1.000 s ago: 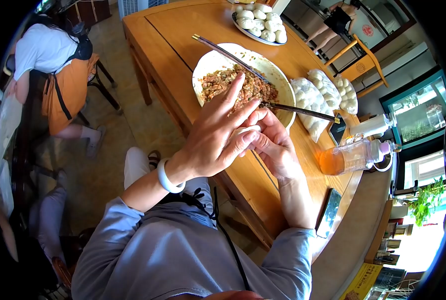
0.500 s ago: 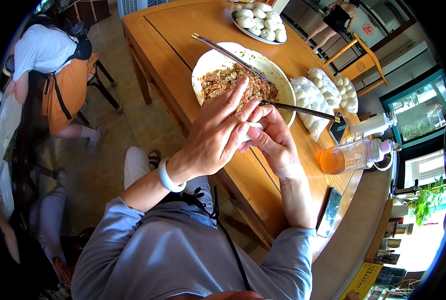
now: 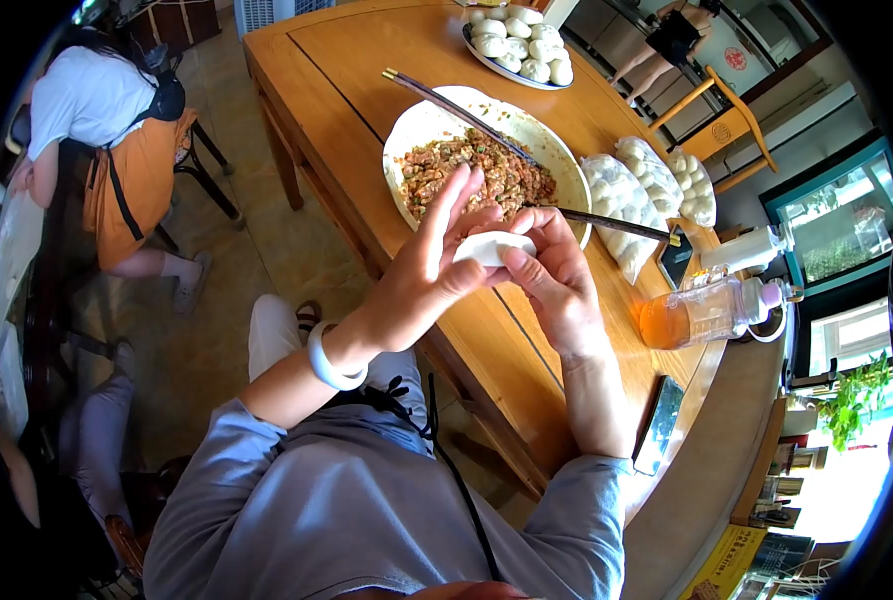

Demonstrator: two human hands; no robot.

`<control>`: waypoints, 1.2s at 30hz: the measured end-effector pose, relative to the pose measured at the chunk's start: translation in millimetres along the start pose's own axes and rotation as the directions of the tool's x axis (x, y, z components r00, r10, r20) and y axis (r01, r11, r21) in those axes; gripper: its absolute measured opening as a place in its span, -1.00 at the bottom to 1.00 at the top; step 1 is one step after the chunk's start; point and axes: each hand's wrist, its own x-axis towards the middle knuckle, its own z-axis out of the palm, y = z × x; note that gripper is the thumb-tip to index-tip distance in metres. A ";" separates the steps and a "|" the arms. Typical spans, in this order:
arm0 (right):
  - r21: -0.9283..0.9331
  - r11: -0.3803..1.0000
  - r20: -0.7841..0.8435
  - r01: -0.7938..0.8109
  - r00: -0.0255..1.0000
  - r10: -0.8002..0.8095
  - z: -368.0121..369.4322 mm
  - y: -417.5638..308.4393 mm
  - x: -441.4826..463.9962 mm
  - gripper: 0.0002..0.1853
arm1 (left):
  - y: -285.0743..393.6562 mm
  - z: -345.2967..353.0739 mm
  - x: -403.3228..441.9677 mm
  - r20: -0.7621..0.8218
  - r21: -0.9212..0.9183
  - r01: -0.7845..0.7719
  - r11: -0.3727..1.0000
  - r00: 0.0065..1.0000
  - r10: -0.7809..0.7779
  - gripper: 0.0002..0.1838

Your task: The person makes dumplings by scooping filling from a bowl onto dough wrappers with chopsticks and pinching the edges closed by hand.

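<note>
Dough wrapper (image 3: 488,248) between both hands (image 3: 409,288) (image 3: 566,295)

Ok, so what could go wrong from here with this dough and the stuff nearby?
The dough, pinched in the right hand, might tear or slip. That hand could knock the chopstick jutting past the bowl. The phone near the right forearm might get nudged.

The orange-brown wooden worktop (image 3: 366,50) is being occupied by a large white bowl (image 3: 486,104) of minced filling (image 3: 428,168). A plate (image 3: 514,77) of white buns (image 3: 519,48) is being carried near its far end, and plastic bags (image 3: 621,200), two smartphones (image 3: 658,425) and a clear bottle (image 3: 704,310) of amber liquid (image 3: 660,323) are being supported along its right side.
</note>
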 end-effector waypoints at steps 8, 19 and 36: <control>-0.754 0.572 0.086 0.322 0.912 -0.400 7.7 0.4 -1.5 -0.74 | 16.7 -1.5 3.1 0.077 -0.720 0.379 0.581 0.876 -0.476 -0.30; -0.810 0.496 0.053 0.315 0.880 -0.472 -4.2 -14.5 2.9 -0.74 | 25.4 -2.9 1.5 0.037 -0.813 0.291 0.505 0.890 -0.454 -0.30; -0.523 0.828 -0.153 0.205 0.932 -0.328 -21.6 4.9 3.7 -0.78 | 28.2 -2.8 0.7 0.021 -0.848 0.253 0.466 0.895 -0.446 -0.36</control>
